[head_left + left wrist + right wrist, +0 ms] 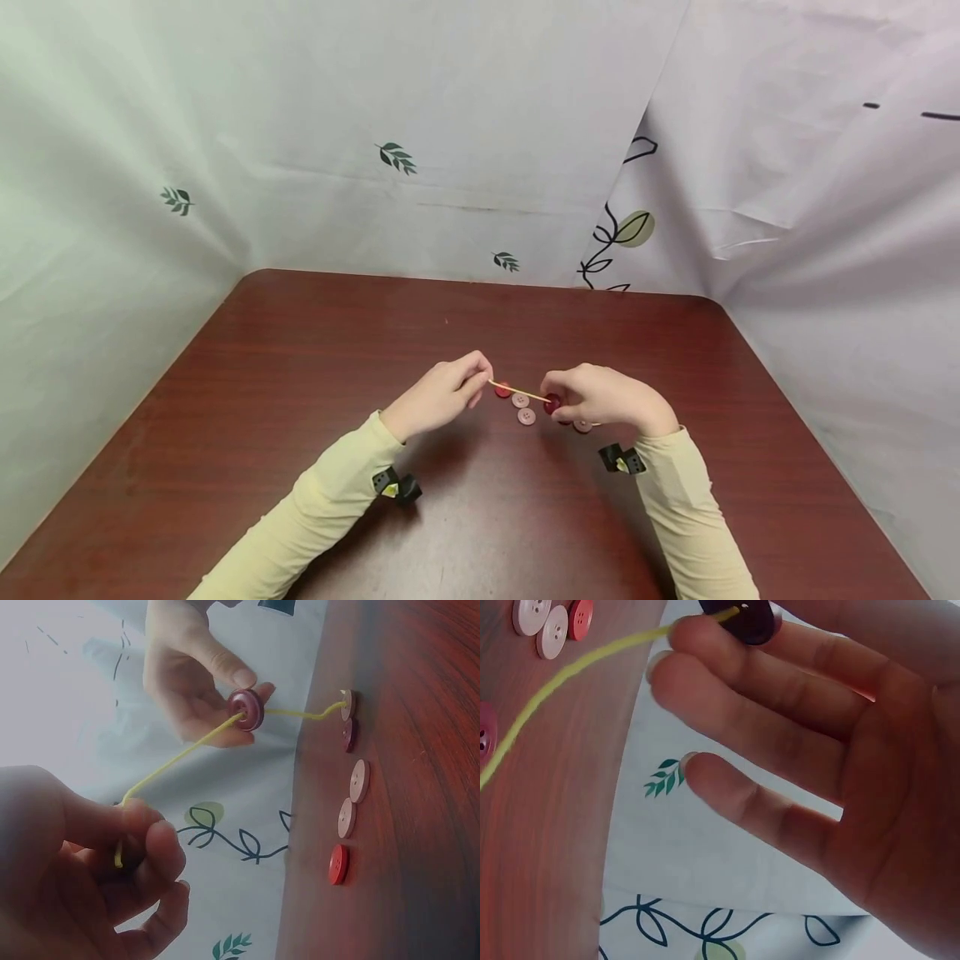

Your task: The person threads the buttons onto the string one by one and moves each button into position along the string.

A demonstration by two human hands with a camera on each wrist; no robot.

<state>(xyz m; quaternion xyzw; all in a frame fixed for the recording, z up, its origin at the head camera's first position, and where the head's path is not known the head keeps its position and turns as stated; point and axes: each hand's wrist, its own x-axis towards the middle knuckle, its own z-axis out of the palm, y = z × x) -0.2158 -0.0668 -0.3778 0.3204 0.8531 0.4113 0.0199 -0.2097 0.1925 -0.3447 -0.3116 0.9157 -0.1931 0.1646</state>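
My left hand (438, 398) pinches one end of a yellow string (176, 761) between thumb and fingers, and a short tail sticks out below. Between my right hand's (603, 396) thumb and fingers is a dark red button (246, 709), held above the table. The string slants from the left hand into a hole of this button. It comes out on the other side and runs down to a pale pink button (348, 705) on the table. In the right wrist view the held button (750, 621) is partly cut off at the top.
On the brown table (300, 350) lie a red button (503, 390), two pink buttons (521, 401) and another dark red button (349, 736), close below the hands. A white cloth (315, 125) with printed leaves stands behind and beside the table.
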